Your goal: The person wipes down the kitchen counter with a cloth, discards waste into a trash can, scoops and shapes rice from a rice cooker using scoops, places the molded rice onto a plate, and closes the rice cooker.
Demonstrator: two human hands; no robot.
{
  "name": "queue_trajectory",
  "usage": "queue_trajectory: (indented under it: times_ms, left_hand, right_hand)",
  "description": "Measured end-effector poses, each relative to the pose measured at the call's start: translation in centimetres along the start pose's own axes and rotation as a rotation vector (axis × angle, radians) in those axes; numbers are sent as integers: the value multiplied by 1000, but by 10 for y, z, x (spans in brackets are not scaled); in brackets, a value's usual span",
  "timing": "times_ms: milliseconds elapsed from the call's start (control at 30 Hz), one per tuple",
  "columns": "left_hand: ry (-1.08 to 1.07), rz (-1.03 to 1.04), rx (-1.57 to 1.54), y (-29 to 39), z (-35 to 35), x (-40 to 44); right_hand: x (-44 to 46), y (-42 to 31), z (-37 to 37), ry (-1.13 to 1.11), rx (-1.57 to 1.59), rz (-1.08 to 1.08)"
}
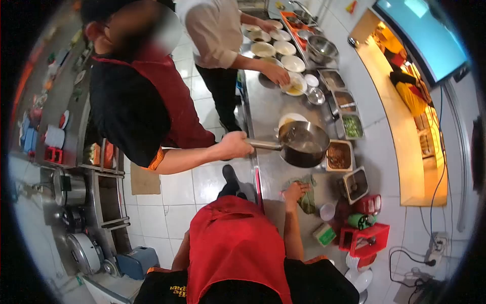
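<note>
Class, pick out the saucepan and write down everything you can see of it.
The saucepan is round and deep-sided, apparently metal, with a dark outer wall and a shiny interior. It has no lid, and its contents are unclear. One long, straight, metallic handle points towards the co-worker, whose hand grips its far end. The pan appears roughly level over the steel counter, partly hiding a pale dish. Whether it touches anything beneath cannot be told.

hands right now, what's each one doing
Left hand: out of sight behind the apron, so open or closed can't be told
Right hand: on the green cloth on the counter; can't tell if it's gripping
</note>
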State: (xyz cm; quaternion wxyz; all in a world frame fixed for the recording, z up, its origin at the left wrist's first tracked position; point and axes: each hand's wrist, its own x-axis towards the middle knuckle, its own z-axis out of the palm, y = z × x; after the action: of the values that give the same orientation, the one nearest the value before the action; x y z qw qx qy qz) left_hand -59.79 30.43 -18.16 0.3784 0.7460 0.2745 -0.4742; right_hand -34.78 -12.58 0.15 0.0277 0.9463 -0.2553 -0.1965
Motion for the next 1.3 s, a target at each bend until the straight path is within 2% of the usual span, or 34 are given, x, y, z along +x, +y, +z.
queue_trajectory:
  times_ms: [200,300,367,567,700,900,967,1067,1300]
  left_hand:
    - [-35,0,17,5,3,6]
    - [-56,12,37,14,-1,7]
    - [-66,18,49,18,-5,6]
    - [-73,28,41,31,-6,7]
    - [-57,40,11,35,-14,-2]
    - [-81,41,17,30,-18,-10]
    - [-97,28,23,26,-20,-13]
    - [-125,16,41,22,-25,-14]
    - [-186,51,23,60,-44,-7]
  right_hand:
    - [-6,2,-5,9,54,-5]
    - [-4,4,0,95,90,-7]
    - [-14,4,-13,19,135,-35]
    - [-11,6,-4,91,188,-48]
    - [-15,3,-17,16,198,-61]
    - [-6,6,-1,12,231,17]
    - [-10,10,-2,101,329,-41]
    - [-24,14,-20,79,509,-80]
    - [-19,15,-3,176,514,-48]
